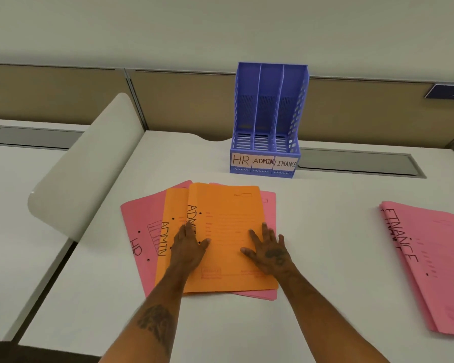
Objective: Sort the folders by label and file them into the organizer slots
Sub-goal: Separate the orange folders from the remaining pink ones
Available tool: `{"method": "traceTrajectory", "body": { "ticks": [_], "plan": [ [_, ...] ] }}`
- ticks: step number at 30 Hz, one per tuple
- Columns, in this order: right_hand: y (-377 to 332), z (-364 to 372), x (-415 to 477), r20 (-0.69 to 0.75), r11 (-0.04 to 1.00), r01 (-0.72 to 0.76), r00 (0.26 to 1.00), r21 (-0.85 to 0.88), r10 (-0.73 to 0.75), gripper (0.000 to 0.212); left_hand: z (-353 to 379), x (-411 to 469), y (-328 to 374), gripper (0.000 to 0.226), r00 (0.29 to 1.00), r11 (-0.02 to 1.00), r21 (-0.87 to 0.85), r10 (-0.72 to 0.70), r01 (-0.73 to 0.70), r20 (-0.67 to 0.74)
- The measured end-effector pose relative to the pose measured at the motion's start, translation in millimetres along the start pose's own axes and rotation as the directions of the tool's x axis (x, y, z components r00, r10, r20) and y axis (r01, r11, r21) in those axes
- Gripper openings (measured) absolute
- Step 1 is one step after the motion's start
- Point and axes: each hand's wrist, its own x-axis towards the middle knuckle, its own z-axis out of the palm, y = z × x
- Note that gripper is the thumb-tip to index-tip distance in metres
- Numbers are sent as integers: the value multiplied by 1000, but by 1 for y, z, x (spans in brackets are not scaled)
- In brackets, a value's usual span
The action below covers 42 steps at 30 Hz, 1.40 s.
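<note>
- Pressing flat on the top orange ADMIN folder [228, 231], both hands rest palm-down with nothing gripped: the left hand [188, 247] lies over its left edge, partly covering the handwritten label, and the right hand [270, 251] sits on its right half, fingers [254, 237] spread wide.
- The fanned stack lies on the white surface [325, 231] directly in front of the purple organizer [268, 119], on the near side of it, and apart from it.
- Under the top folder, a second orange ADMIN folder [168, 231] peeks out to the left, and a pink HR folder [136, 231] fans out further left; more pink shows at the stack's right edge, its label hidden.
- A separate pink FINANCE pile [425, 258] lies well to the right of the organizer and nearer the person.
- The organizer stands upright at the back of the surface with three slots marked HR, ADMIN and FINANCE from left to right; all three look empty.
- These folders look thin, light and floppy: card that probably bends if lifted by one corner, and smooth enough to slide over each other.
- A sound hold is likely a pinch along a long edge or the spine, thumb beneath, after sliding the folder off the stack so an edge overhangs.
- Feeding one in spine-down should keep it from buckling against the slot dividers.
</note>
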Motion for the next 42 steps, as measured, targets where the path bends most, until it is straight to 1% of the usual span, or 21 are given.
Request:
{"method": "traceTrajectory", "body": {
  "ticks": [4, 8, 11, 14, 16, 18, 19, 20, 21, 22, 24, 26, 28, 30, 32, 35, 36, 37, 39, 40, 42],
  "plan": [
    [-7, 7, -5, 20, 999, -39, 999, 15, 38, 87, -2, 8, 8, 85, 995, 987, -128, -102, 101, 3],
    [-11, 6, -4, 37, 996, -62, 998, 69, 60, 87, -16, 15, 15, 74, 995, 935, -344, -99, 87, -18],
    [-13, 7, -4, 57, 993, -68, 996, 96, 62, 88, -25, 13, 17, 61, 999, 843, -538, -40, 22, -21],
    [-11, 5, -5, 74, 991, -61, 996, 118, 52, 86, -31, 10, 22, 68, 998, 741, -668, -44, 64, 47],
    [-5, -2, -6, 44, 987, -57, 998, 149, 50, 82, -35, 10, 25, 65, 995, 658, -748, -23, 90, 99],
    [2, -14, -8, -13, 962, -93, 995, 256, 100, 82, -43, 10, 30, 61, 991, 567, -819, 23, 93, 128],
    [5, -23, -9, -41, 924, -121, 989, 363, 145, 83, -48, 11, 32, 59, 990, 535, -840, 50, 85, 132],
    [7, -33, -9, -61, 855, -138, 979, 500, 194, 86, -54, 11, 34, 58, 989, 511, -856, 74, 75, 131],
    [10, -44, -9, -74, 756, -136, 969, 640, 236, 90, -60, 12, 37, 56, 987, 490, -869, 93, 67, 128],
    [12, -55, -9, -70, 638, -124, 960, 760, 270, 95, -66, 13, 39, 54, 986, 472, -880, 109, 60, 126],
    [18, -76, -10, -2, 381, -113, 957, 918, 290, 100, -76, 15, 45, 52, 981, 441, -896, 145, 50, 126],
    [24, -90, -14, 62, 162, -98, 976, 982, 210, 97, -87, 15, 51, 52, 973, 423, -905, 188, 43, 134],
    [29, -100, -17, 51, 26, -53, 995, 998, 88, 83, -97, 15, 58, 53, 961, 418, -908, 240, 26, 138],
    [30, -108, -19, 12, -53, -10, 999, 999, 45, 68, -105, 16, 64, 54, 952, 415, -910, 277, 7, 133],
    [30, -115, -20, -37, -103, 42, 998, 994, 50, 59, -110, 16, 69, 53, 950, 421, -907, 288, -11, 123],
    [30, -123, -23, -73, -111, 80, 995, 991, 72, 51, -111, 14, 68, 40, 937, 408, -913, 317, 5, 147],
    [32, -125, -24, -79, -104, 87, 994, 991, 75, 51, -110, 14, 63, 37, 943, 424, -906, 295, 14, 152],
    [33, -126, -25, -85, -94, 92, 993, 991, 78, 51, -110, 15, 57, 38, 961, 450, -893, 235, 28, 149],
    [39, -126, -28, -86, -74, 93, 992, 993, 89, 50, -105, 17, 39, 45, 993, 525, -848, 46, 72, 112],
    [42, -125, -29, -83, -69, 90, 992, 994, 94, 49, -101, 18, 27, 51, 996, 600, -794, -46, 93, 82],
    [49, -122, -32, -77, -65, 84, 992, 994, 101, 48, -91, 20, 0, 64, 986, 797, -584, -165, 151, 29]
  ]
}}
